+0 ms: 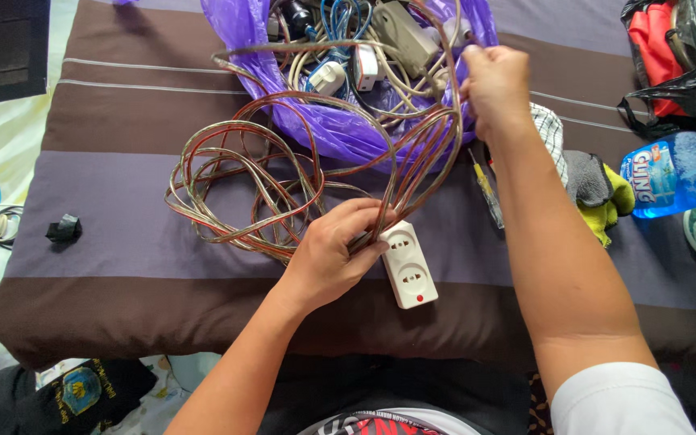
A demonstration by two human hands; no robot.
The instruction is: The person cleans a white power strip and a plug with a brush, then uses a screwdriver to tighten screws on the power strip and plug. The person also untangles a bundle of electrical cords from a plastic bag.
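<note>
A long clear-coated cable [235, 181] with reddish copper strands lies in loose loops on a brown and purple striped cloth [122, 242]. My left hand [336, 250] grips a bundle of these strands beside a white two-socket extension block [408, 264]. My right hand [495, 84] is raised at the far end of the loop, pinching the cable at the rim of a purple plastic bag [340, 129]. The bag holds several tangled cords, white plugs and adapters.
A small black piece [64, 229] lies at left. A thin screwdriver [486, 192], checked and yellow-green cloths [598, 189], a blue spray bottle [674, 173] and a black bag with red contents [674, 56] sit to the right.
</note>
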